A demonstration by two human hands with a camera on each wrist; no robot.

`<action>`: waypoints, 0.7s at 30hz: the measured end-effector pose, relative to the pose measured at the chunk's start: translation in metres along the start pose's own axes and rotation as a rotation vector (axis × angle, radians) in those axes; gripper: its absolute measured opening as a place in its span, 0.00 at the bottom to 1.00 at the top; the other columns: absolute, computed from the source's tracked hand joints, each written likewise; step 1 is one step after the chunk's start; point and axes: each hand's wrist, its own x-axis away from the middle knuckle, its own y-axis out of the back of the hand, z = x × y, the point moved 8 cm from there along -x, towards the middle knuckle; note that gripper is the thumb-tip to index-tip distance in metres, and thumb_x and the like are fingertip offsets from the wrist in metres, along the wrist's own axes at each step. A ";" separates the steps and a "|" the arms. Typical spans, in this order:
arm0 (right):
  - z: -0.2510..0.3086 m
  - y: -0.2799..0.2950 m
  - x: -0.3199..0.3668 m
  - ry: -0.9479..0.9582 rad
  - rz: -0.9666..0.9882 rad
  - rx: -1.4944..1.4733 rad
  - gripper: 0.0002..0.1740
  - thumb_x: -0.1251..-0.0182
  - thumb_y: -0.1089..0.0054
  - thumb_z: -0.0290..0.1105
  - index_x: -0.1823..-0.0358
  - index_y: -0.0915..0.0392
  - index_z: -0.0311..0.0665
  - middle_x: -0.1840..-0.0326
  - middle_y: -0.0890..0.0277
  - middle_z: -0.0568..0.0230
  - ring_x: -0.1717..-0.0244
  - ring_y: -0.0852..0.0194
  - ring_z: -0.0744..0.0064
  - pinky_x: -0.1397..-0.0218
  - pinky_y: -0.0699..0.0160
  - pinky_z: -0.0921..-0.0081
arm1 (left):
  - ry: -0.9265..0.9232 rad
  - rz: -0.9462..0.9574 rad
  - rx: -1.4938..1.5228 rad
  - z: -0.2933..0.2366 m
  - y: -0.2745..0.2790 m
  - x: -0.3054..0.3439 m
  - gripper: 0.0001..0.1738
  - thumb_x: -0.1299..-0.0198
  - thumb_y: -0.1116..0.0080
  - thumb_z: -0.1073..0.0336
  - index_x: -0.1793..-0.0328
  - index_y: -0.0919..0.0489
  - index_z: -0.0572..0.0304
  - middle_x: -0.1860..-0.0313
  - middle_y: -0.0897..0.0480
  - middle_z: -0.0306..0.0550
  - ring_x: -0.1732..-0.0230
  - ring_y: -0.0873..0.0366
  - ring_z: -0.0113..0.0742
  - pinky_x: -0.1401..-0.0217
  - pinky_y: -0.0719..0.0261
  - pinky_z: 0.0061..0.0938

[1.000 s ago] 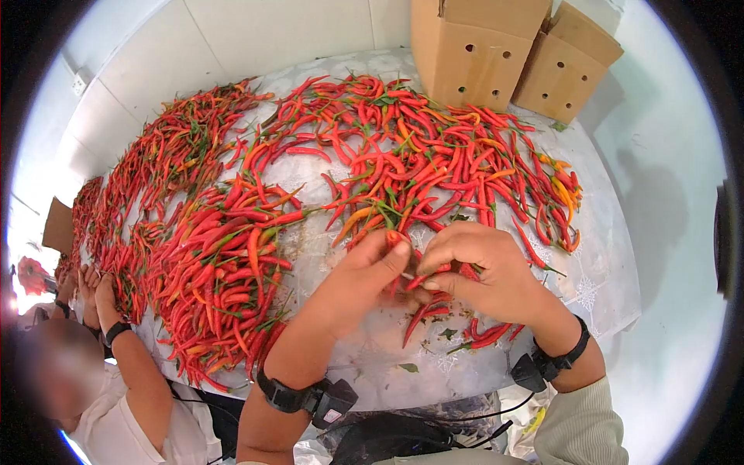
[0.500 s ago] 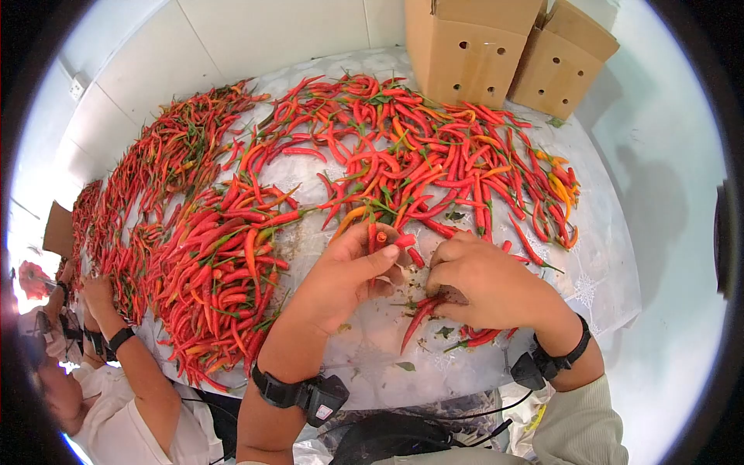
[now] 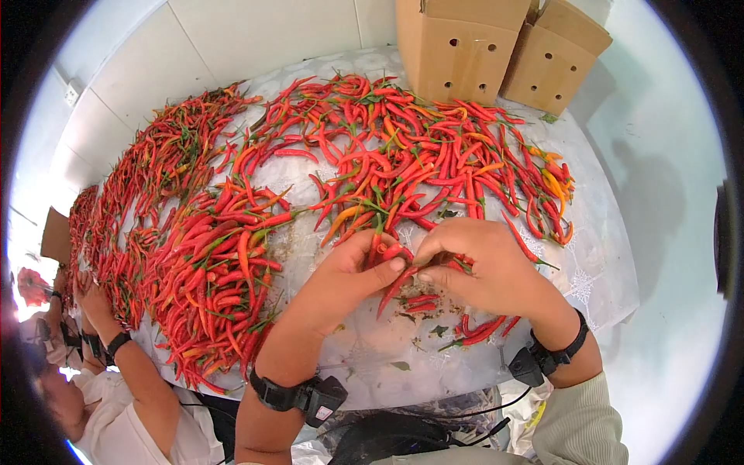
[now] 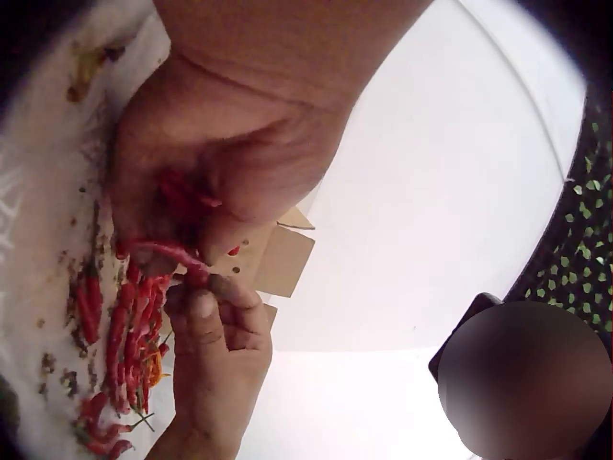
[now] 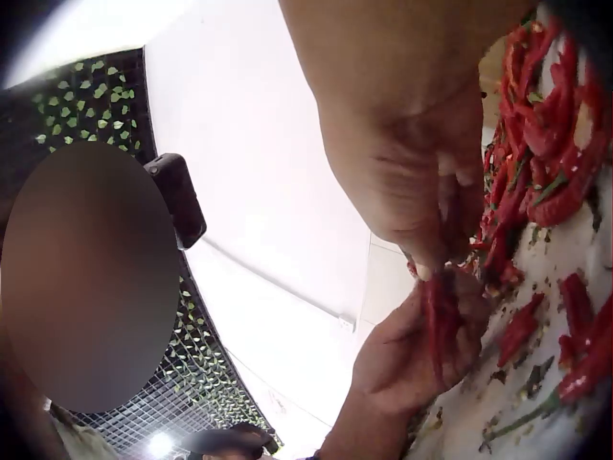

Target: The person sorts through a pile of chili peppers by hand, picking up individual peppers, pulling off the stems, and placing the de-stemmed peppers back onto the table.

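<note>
In the head view the left hand (image 3: 341,283) curls round several red chilies (image 3: 393,254) at the middle front of the table. The right hand (image 3: 484,267) meets it from the right, thumb and forefinger pinching the end of a red chili (image 3: 394,291) that slants down between the hands. The left wrist view shows chilies inside the left palm (image 4: 230,144) and the right fingertips touching one chili (image 4: 165,251) beneath it. From the right wrist, a chili (image 5: 439,326) lies against the left palm (image 5: 397,364), its upper end at the right fingers.
Red and orange chilies (image 3: 209,287) lie in large heaps at left and along the back. Two cardboard boxes (image 3: 457,62) stand behind. A few loose chilies (image 3: 482,332) and leaf scraps (image 3: 400,365) lie near the hands. Another person (image 3: 139,395) works at far left.
The right hand went down to the chilies on the table, then came back up beside the left hand with a chili. The left hand still holds its chilies.
</note>
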 end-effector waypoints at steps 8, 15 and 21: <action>-0.006 0.012 0.001 -0.200 -0.148 0.070 0.13 0.54 0.29 0.29 0.68 0.23 0.36 0.70 0.27 0.61 0.68 0.26 0.61 0.61 0.26 0.69 | 0.022 0.029 0.076 -0.002 -0.002 0.003 0.16 0.38 0.39 0.65 0.47 0.28 0.61 0.63 0.22 0.37 0.64 0.25 0.24 0.64 0.27 0.20; -0.002 -0.032 0.008 0.088 0.169 0.283 0.09 0.52 0.33 0.31 0.70 0.22 0.38 0.68 0.29 0.59 0.61 0.28 0.56 0.56 0.29 0.64 | -0.038 -0.136 0.254 -0.008 0.015 0.003 0.14 0.43 0.37 0.74 0.53 0.28 0.57 0.67 0.25 0.34 0.69 0.29 0.22 0.70 0.32 0.19; -0.008 -0.031 0.009 0.040 0.157 0.439 0.08 0.49 0.38 0.28 0.66 0.23 0.35 0.67 0.30 0.58 0.59 0.29 0.55 0.55 0.30 0.61 | -0.018 -0.106 0.300 -0.005 0.015 0.001 0.10 0.39 0.40 0.70 0.53 0.28 0.56 0.67 0.23 0.37 0.72 0.27 0.26 0.72 0.29 0.21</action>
